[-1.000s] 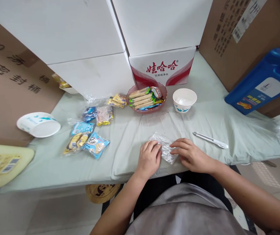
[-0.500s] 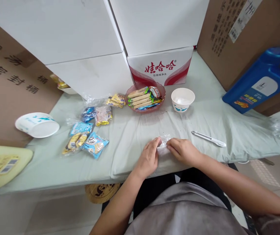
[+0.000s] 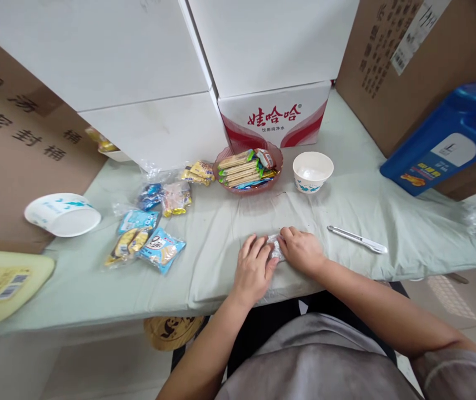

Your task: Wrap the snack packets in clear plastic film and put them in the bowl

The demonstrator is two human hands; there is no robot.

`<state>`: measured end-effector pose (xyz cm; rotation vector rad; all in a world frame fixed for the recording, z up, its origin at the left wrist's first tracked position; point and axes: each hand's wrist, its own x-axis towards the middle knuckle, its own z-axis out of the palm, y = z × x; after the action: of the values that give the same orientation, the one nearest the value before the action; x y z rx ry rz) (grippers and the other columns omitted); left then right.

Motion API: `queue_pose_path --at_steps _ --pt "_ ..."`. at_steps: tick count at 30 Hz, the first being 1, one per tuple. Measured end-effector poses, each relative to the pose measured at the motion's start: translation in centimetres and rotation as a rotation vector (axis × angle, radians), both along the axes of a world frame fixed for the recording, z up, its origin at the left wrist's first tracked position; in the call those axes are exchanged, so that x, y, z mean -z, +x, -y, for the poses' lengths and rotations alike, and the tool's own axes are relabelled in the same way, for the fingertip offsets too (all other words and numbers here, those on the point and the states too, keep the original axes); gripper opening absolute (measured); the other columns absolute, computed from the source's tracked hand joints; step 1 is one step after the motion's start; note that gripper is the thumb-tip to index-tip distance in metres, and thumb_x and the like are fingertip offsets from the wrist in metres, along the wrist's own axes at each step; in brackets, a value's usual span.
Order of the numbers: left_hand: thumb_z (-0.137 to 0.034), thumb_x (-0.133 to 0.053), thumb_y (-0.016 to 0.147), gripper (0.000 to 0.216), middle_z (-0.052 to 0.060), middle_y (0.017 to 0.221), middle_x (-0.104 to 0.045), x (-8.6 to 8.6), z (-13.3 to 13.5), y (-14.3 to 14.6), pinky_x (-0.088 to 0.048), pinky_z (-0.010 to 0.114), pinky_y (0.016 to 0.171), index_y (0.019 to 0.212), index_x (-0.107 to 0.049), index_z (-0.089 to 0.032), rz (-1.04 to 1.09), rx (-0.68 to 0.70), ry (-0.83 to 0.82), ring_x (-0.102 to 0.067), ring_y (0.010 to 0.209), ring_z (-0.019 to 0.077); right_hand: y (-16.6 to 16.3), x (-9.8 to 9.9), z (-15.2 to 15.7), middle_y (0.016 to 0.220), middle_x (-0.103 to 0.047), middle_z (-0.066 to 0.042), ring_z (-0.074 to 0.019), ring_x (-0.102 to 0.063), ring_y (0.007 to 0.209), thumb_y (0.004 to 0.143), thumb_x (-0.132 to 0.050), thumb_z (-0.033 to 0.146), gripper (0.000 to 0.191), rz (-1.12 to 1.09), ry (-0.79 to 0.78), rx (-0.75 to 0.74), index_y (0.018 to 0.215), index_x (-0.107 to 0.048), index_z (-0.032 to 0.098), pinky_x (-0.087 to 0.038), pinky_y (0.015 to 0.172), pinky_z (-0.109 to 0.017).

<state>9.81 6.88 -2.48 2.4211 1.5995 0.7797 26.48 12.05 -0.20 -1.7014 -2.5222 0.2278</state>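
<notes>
Head view, the only one. Clear plastic film (image 3: 276,248) lies crumpled on the pale green cloth (image 3: 216,239), close to the near edge, between the two hands and partly hidden by them. Left hand (image 3: 254,269) lies at the film's left side, fingers somewhat spread and bent, thumb held apart. Right hand (image 3: 302,251) lies at its right, fingers drawn together and pressed down over the film; cannot tell whether it pinches any.

Against a second ago: film then broad and largely exposed between the hands; now only a small bunched patch shows. Right hand has shifted left, closing the gap to the left hand. Half a second ago the left fingers lay closer together; now spread wider.

Surroundings unchanged in layout. Right of the hands, a white cutter (image 3: 357,240) lies aslant. Farther off, an upright paper bowl (image 3: 310,185) stands right of a pink glass bowl (image 3: 246,189) filled with wrapped snacks (image 3: 240,169). To the left, snack packets (image 3: 163,250) lie in a loose group; beyond them leftward, a second paper bowl (image 3: 60,205) rests on its side. Far right, a blue bottle (image 3: 441,144) leans in view.
</notes>
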Motion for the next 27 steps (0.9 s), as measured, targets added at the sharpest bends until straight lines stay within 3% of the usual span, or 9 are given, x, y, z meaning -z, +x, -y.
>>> queue_pose_path --at_steps 6,9,12,16,19,23,25,27 --pt "-0.029 -0.055 0.092 0.028 0.01 0.133 -0.059 -0.2 -0.2 0.6 -0.042 0.053 0.103 0.117 -0.061 -0.02 -0.055 -0.064 -0.027 -0.041 0.132 0.0345 2.9 -0.4 -1.3 0.11 -0.064 -0.018 -0.0324 -0.056 0.103 0.093 -0.05 0.021 0.023 -0.083 0.24 0.102 0.109 -0.064 0.013 -0.045 0.084 -0.043" --pt "-0.03 -0.056 0.091 0.031 0.011 0.133 -0.058 -0.2 -0.2 0.6 -0.042 0.053 0.102 0.12 -0.059 -0.019 -0.065 -0.068 -0.024 -0.042 0.131 0.035 3.4 -0.1 -0.4 0.126 -0.061 -0.016 -0.0312 -0.048 0.124 0.094 -0.046 0.017 0.028 -0.217 0.304 -0.113 0.116 -0.064 0.014 -0.042 0.1 -0.047" --pt "-0.031 -0.054 0.092 0.039 0.013 0.133 -0.058 0.1 -0.2 0.5 -0.041 0.052 0.104 0.128 -0.054 -0.017 -0.057 -0.074 0.008 -0.044 0.13 0.0341 2.7 1.0 1.2 0.135 -0.058 -0.014 -0.0287 -0.042 0.133 0.097 -0.045 0.019 0.034 -0.246 0.234 -0.391 0.127 -0.06 0.015 -0.04 0.106 -0.046" --pt "-0.032 -0.056 0.09 0.05 0.018 0.134 -0.055 0.6 -0.2 0.4 -0.041 0.052 0.105 0.134 -0.048 -0.012 -0.063 -0.13 0.046 -0.043 0.131 0.0353 1.5 2.4 2.3 0.142 -0.053 -0.015 -0.03 -0.043 0.135 0.096 -0.048 0.018 0.04 -0.201 0.161 -0.398 0.135 -0.055 0.012 -0.042 0.107 -0.047" --pt "-0.038 -0.058 0.088 0.055 0.018 0.137 -0.053 0.8 -0.1 0.4 -0.04 0.053 0.106 0.135 -0.047 -0.011 -0.078 -0.133 0.047 -0.042 0.132 0.0364 1.5 2.6 2.0 0.135 -0.059 -0.016 -0.0283 -0.053 0.126 0.092 -0.053 0.015 0.037 -0.236 0.163 -0.43 0.128 -0.061 0.01 -0.047 0.103 -0.044" --pt "-0.042 -0.059 0.087 0.057 0.018 0.136 -0.053 0.9 0.1 0.3 -0.04 0.053 0.106 0.134 -0.048 -0.011 -0.072 -0.122 0.052 -0.042 0.133 0.0362 3.2 0.6 -0.7 0.118 -0.069 -0.013 -0.0232 -0.062 0.107 0.091 -0.049 0.012 0.031 -0.326 0.243 -0.456 0.117 -0.067 0.014 -0.053 0.092 -0.037" --pt "-0.04 -0.06 0.087 0.054 0.018 0.136 -0.054 0.8 0.2 0.2 -0.041 0.053 0.106 0.132 -0.05 -0.012 -0.067 -0.119 0.045 -0.042 0.132 0.0363 4.6 -1.7 -3.4 0.118 -0.069 -0.012 -0.0229 -0.061 0.109 0.092 -0.046 0.011 0.033 -0.357 0.361 -0.354 0.116 -0.068 0.017 -0.052 0.093 -0.038" --pt "-0.037 -0.061 0.086 0.05 0.017 0.136 -0.054 0.8 0.1 0.2 -0.041 0.053 0.105 0.129 -0.053 -0.013 -0.07 -0.119 0.03 -0.042 0.132 0.0364 6.0 -4.4 -6.9 0.121 -0.066 -0.013 -0.0252 -0.058 0.113 0.094 -0.046 0.016 0.03 -0.35 0.479 -0.144 0.113 -0.07 0.018 -0.048 0.097 -0.041"
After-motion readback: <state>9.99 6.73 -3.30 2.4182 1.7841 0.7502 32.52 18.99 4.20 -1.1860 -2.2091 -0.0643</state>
